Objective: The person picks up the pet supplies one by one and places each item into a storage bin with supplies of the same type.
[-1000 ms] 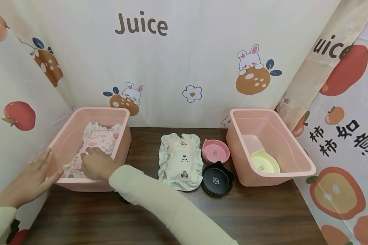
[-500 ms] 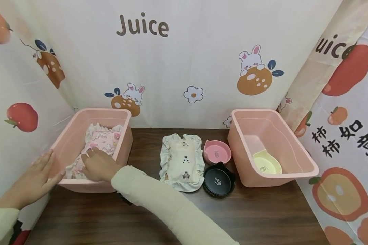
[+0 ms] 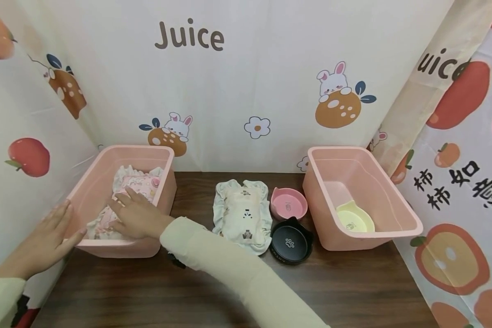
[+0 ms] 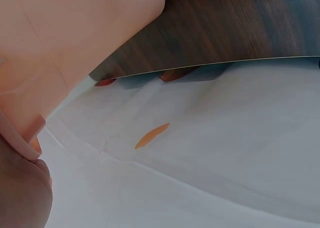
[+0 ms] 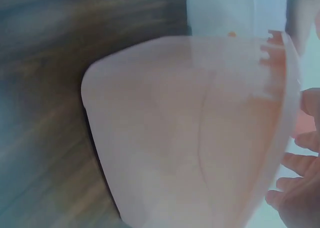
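A small pink ruffled pillow [image 3: 141,183] lies inside the pink plastic bin [image 3: 169,196] on the left. My right hand [image 3: 141,215] is over the pillow's near half with its fingers spread, hiding part of the print. In the right wrist view, that hand's fingers [image 5: 300,163] show beyond the rim of the bin [image 5: 175,128]. My left hand [image 3: 45,241] rests against the left bin's near left rim, fingers straight and thumb out to the side. The left wrist view catches only a bit of this hand [image 4: 25,193] at the bin's edge.
A cream ruffled pillow [image 3: 239,214] lies mid-table, with a pink cat-eared bowl [image 3: 289,203] and a black one [image 3: 291,243] to its right. A second pink bin [image 3: 321,214] holds a yellow bowl [image 3: 354,217]. Printed curtains [image 3: 238,82] hang behind and at both sides.
My right hand has gone from curled fingers pressing the pink pillow to spread fingers, lifting slightly and shifting right. My left hand keeps its place on the rim.
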`<state>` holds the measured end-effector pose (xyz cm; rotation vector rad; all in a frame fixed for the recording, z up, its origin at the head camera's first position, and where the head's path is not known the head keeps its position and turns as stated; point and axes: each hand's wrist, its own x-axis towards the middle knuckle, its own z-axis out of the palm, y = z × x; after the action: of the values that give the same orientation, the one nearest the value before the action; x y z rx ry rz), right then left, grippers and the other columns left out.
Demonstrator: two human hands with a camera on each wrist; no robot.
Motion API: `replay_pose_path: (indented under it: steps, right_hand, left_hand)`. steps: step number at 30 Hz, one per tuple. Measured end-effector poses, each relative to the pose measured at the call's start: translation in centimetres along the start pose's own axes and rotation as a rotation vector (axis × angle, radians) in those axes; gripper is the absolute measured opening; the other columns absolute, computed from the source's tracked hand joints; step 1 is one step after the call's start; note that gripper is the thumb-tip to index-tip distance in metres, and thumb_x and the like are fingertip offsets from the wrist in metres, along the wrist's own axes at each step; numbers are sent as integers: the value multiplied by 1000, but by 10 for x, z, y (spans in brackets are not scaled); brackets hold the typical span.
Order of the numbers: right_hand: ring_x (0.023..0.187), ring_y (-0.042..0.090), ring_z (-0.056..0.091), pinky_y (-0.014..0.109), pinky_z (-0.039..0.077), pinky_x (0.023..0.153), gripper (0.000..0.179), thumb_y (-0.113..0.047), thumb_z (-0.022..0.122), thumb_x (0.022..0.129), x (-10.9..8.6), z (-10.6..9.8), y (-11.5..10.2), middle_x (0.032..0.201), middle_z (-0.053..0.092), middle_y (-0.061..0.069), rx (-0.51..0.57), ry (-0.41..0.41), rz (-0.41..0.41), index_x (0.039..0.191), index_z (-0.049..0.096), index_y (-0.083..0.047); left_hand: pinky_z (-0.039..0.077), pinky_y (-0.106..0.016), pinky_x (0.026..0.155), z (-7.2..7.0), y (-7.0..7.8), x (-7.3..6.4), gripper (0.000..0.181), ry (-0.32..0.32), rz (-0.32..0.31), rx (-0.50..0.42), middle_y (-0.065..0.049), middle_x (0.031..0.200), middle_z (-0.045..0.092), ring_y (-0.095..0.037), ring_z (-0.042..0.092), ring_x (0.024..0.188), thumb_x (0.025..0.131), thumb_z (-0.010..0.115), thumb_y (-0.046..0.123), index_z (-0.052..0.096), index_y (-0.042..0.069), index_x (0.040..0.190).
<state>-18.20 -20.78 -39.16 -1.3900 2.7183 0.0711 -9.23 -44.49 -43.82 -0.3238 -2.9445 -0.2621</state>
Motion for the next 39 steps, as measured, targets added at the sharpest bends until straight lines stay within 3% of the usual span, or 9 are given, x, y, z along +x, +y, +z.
replay_pose_path:
  steps: [6, 11, 18, 22, 31, 39]
  right_hand:
    - [148, 17, 5, 29, 7, 118, 63, -53, 32, 99, -18, -7, 26, 159, 18, -6, 18, 33, -8, 154, 15, -28]
    - [148, 15, 6, 31, -3, 118, 63, -50, 33, 100, -37, -9, 51, 159, 21, -2, 3, 58, -12, 155, 16, -24]
    - [148, 29, 7, 40, 16, 118, 61, -46, 38, 100, -64, -2, 85, 158, 22, 5, 108, 143, 24, 154, 21, -21]
    - [147, 33, 10, 44, 19, 117, 61, -45, 41, 100, -78, 2, 102, 158, 23, 8, 166, 190, 59, 153, 25, -20]
    - [146, 37, 10, 49, 18, 116, 63, -45, 43, 100, -111, 12, 130, 158, 22, 10, 136, 218, 147, 154, 22, -20]
    - [145, 40, 10, 53, 19, 115, 64, -46, 46, 99, -144, 44, 157, 157, 24, 13, 148, 216, 211, 152, 26, -18]
  left_hand:
    - [-21, -33, 111, 2, 0, 1, 78, -7, -16, 12, -40, 150, 5, -41, -13, 143, 98, 47, 32, 8, -17, 144]
    - [-20, -37, 111, 3, 1, 1, 79, -11, -24, 14, -39, 150, 4, -42, -12, 143, 98, 46, 33, 7, -17, 144]
    - [-20, -38, 112, 3, 0, 0, 78, 0, -12, 19, -39, 150, 4, -39, -15, 143, 98, 46, 32, 6, -17, 144]
    - [-21, -37, 112, 3, 0, -1, 78, -6, -8, 21, -40, 150, 4, -36, -16, 144, 99, 45, 32, 6, -18, 144]
    - [-22, -34, 111, 3, 1, 1, 78, -7, -3, 22, -40, 150, 4, -32, -19, 143, 99, 46, 32, 7, -18, 143]
    - [-22, -37, 111, 4, 0, 0, 79, -17, -16, 27, -39, 150, 3, -34, -19, 143, 98, 46, 33, 5, -18, 144]
